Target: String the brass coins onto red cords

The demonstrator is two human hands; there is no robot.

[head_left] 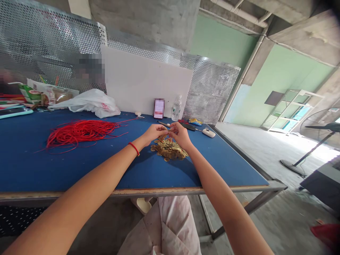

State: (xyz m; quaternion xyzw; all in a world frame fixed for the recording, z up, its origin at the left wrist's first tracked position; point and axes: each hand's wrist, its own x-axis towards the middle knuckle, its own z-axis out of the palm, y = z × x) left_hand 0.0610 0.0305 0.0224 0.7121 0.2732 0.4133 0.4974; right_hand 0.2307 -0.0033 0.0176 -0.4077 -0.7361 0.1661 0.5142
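Head camera looks down my arms to my left grip [153, 134] and right grip [180, 135], both nearly closed, fingertips meeting just above the pile of brass coins [168, 149]. They pinch something small, but my fingers hide it, so I cannot tell what. A red cord bracelet [134, 148] circles my left wrist, near the pile. A loose tangle of red cord [79, 132] lies left of the pile on the blue table [79, 170]. Behind the pile stand a phone [158, 108] and a water bottle [176, 108]. Farther back rises a perforated metal screen [209, 92]. A loose pinch could let the small piece fall into the pile, and a careless wrist could scatter coins or snag the tangled strands.
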